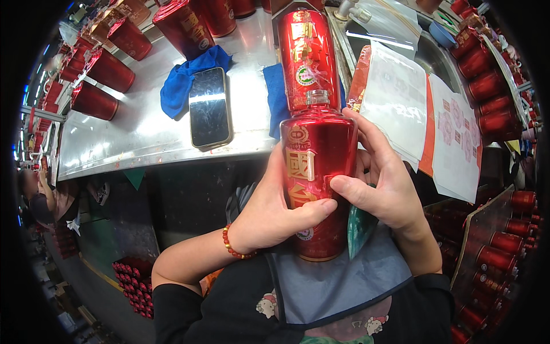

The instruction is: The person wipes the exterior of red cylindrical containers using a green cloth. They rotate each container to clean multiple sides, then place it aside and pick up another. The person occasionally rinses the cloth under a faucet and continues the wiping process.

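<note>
While both hands point(266, 211) point(389, 186) clasp a red bottle point(329, 149), a shiny metal table point(152, 143) stretches beyond, with more bottles point(497, 258) at right.

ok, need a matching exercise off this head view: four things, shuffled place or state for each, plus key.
Things:
1. red bottle with clear neck
2. phone
3. bead bracelet
4. grey-blue apron

Place or state:
A. on the metal table
B. worn over a dark shirt
C. held between left hand and right hand
D. around the left wrist

Pairs: 1-C, 2-A, 3-D, 4-B
</note>
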Demonstrator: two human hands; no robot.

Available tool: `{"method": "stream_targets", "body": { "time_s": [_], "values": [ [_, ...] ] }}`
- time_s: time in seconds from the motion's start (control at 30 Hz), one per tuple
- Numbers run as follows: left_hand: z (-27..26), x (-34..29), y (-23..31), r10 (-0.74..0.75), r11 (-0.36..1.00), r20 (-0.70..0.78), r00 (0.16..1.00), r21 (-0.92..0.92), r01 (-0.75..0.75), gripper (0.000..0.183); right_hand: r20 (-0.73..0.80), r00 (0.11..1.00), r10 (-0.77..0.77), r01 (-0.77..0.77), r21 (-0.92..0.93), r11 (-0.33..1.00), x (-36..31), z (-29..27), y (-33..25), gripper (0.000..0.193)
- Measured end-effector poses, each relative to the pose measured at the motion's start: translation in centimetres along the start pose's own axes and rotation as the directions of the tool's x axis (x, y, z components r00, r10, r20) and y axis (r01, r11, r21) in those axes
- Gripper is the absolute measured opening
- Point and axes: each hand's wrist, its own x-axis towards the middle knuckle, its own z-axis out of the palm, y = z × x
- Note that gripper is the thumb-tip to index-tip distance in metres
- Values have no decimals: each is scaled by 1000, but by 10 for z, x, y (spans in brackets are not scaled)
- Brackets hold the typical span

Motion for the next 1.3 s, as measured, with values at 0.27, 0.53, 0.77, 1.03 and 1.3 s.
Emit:
{"method": "stream_targets", "body": {
  "time_s": [0.27,0.53,0.77,1.03,1.3],
  "values": [
    [1,1,0,2,1000,0,1000,14,-2,102,-28,999,-36,35,-23,999,0,2,5,98],
    [4,3,-5,15,990,-20,1000,-140,-18,84,2,1000,15,-15,27,1000,-4,-3,4,102],
    [7,5,-2,-3,990,-29,1000,-141,-1,72,15,999,28,-27,-90,996,-19,-2,0,115],
    [6,6,-2,-10,984,-34,999,-178,4,78,11,1000,-1,2,-119,993,-17,0,1,118],
    [5,9,-3,-9,985,-32,999,-172,3,77,5,1000,-13,14,-132,991,-17,-1,3,119]
  ]
}}
